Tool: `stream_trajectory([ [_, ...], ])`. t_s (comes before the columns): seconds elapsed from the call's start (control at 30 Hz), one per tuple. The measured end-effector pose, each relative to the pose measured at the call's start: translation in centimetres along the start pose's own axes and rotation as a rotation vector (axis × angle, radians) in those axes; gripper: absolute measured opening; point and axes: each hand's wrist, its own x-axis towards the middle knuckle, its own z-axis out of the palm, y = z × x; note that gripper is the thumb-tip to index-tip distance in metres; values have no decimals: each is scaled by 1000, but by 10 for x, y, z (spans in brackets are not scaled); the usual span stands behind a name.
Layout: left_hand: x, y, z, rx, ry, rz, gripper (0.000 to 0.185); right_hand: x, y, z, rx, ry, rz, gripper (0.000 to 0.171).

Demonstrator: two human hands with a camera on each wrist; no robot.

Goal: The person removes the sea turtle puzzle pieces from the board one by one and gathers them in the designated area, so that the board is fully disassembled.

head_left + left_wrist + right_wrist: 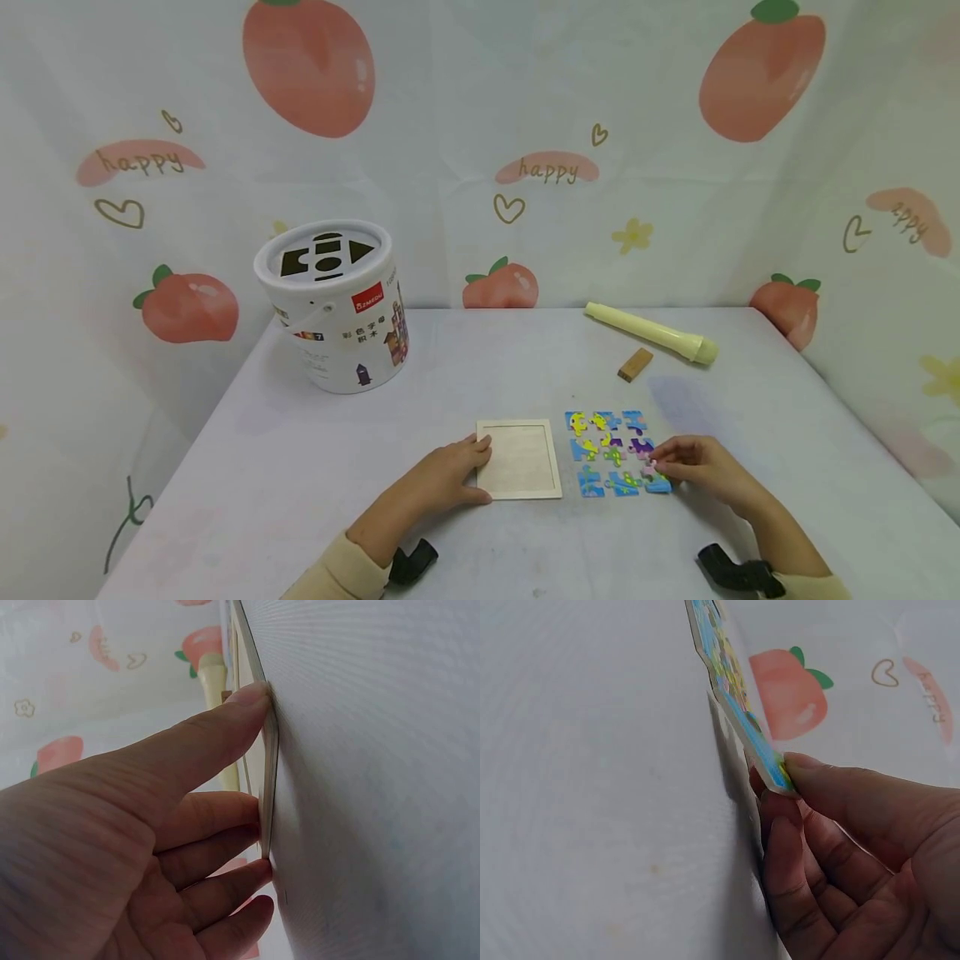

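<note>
A square wooden puzzle tray (519, 460) with a raised rim lies on the table. My left hand (448, 477) holds its near left corner, thumb on the front edge and fingers along the left edge; the left wrist view shows this hand (187, 825) at the thin rim. To the right of the tray, colourful jigsaw pieces (613, 457) lie in loose rows with small gaps. My right hand (697, 467) pinches the blue-edged corner piece (658, 485) at the near right. Up close, thumb and fingers grip that jigsaw piece (769, 769), tilted off the table.
A white lidded bucket (337, 317) with shaped holes in its top stands at the back left. Behind the pieces lie a small wooden block (635, 365) and a pale yellow toy microphone (652, 333). A printed curtain (435, 100) hangs along the table's far edge.
</note>
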Motion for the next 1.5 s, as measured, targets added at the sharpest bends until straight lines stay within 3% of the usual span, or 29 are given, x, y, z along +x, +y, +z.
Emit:
stream_trajectory([
  [0.2, 0, 0, 0, 0, 1, 3, 67, 1, 2, 0, -4, 5, 14, 35],
  [0.47, 0, 0, 1, 3, 6, 14, 66, -4, 3, 1, -110, 69, 26, 32],
  [0.87, 0, 3, -1, 11, 9, 13, 66, -12, 4, 2, -202, 25, -102, 38],
  [1.33, 0, 3, 1, 2, 7, 13, 67, -11, 7, 3, -223, 28, -134, 32],
  [1.5, -1, 4, 0, -14, 2, 21, 65, -11, 7, 1, -213, 17, -100, 35],
])
